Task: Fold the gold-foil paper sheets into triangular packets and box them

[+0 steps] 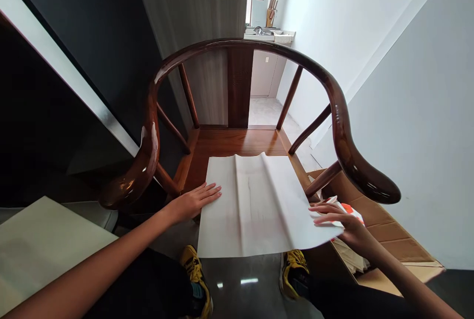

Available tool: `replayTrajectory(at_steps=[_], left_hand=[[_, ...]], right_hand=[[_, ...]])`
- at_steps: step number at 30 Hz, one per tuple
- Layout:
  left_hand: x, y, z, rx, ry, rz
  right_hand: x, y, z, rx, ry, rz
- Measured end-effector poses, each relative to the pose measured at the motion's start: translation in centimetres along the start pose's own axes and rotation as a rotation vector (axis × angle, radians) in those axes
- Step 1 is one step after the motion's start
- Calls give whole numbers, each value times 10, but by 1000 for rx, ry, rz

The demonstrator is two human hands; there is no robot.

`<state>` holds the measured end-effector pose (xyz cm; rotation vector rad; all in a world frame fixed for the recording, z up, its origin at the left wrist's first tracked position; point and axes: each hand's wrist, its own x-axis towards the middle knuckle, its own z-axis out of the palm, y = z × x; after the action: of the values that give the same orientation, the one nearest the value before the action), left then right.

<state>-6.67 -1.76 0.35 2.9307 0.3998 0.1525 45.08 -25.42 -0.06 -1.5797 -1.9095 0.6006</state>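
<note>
A large sheet of white paper [259, 210] with upright creases lies on the seat [222, 142] of a dark, glossy wooden armchair [238, 87]. Its near part hangs over the seat's front. My left hand [198, 198] rests flat on the sheet's left edge, fingers stretched out. On the right edge, my right hand [344, 220] lays its extended fingers over the paper; its thumb is hidden. The lower right corner of the sheet bends beside that hand. Just behind the right hand shows a white and red-orange item [351, 210], partly covered.
An open cardboard box [385, 227] with a stack of pale sheets [350, 255] stands at the right. A pale flat surface [40, 240] is at the left. My yellow shoes [192, 264] are on the dark floor. Behind the chair, a counter [285, 37] carries a knife block [271, 18].
</note>
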Motion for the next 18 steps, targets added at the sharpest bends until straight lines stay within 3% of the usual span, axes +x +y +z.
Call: replayTrajectory(at_steps=[3,6,9,11,15,18], left_hand=[[-4,-5,7,-41,58,10],[-16,-5,2,-46,55,33],[-30,-4,-6,-57,41,17],[-41,-4,-10,-86,49,-12],[-64,-2,-14,-203,104,-110],[-70,8,-18,-328,136,-256]], right_hand=[[7,6,15,-283,60,-80],[24,8,38,-479,24,-231],[43,4,50,-491,-68,-348],[53,-1,47,-402,-110,-372],[59,-14,28,-150,-139,-207],[61,-22,22,5,-59,-39]])
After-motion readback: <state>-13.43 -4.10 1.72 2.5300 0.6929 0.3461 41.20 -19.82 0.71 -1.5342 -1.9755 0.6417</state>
